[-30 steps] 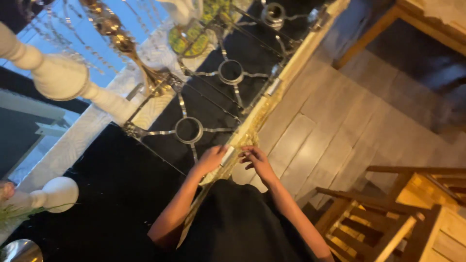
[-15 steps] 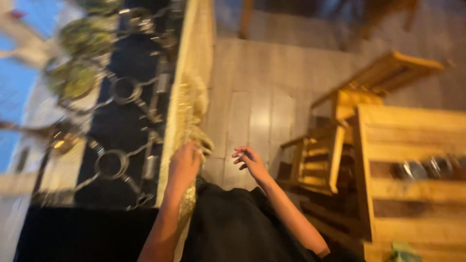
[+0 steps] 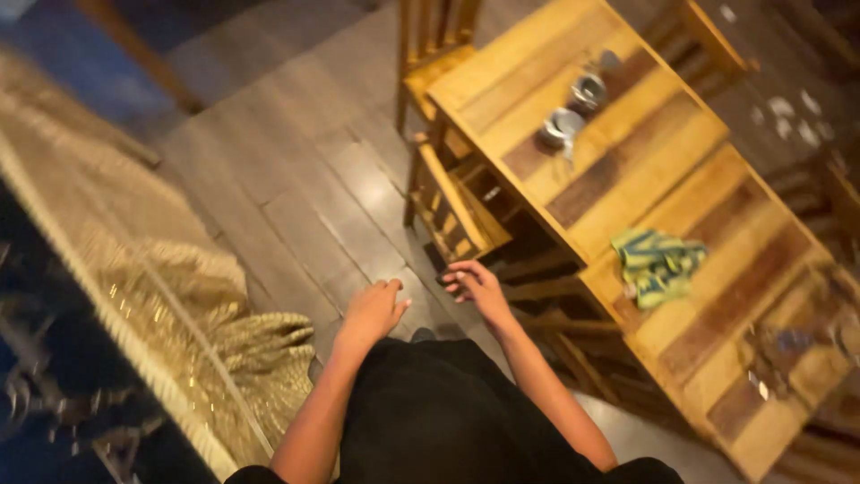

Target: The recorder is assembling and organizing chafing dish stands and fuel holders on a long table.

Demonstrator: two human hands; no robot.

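Two empty hands, left hand and right hand, fingers loosely spread, hover near green-yellow cloth.

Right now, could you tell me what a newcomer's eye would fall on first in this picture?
Probably the long wooden table at right, with two small metal bowls near its far end and a crumpled green-and-yellow cloth closer in. Next, the person's left hand and right hand, both empty over the grey plank floor.
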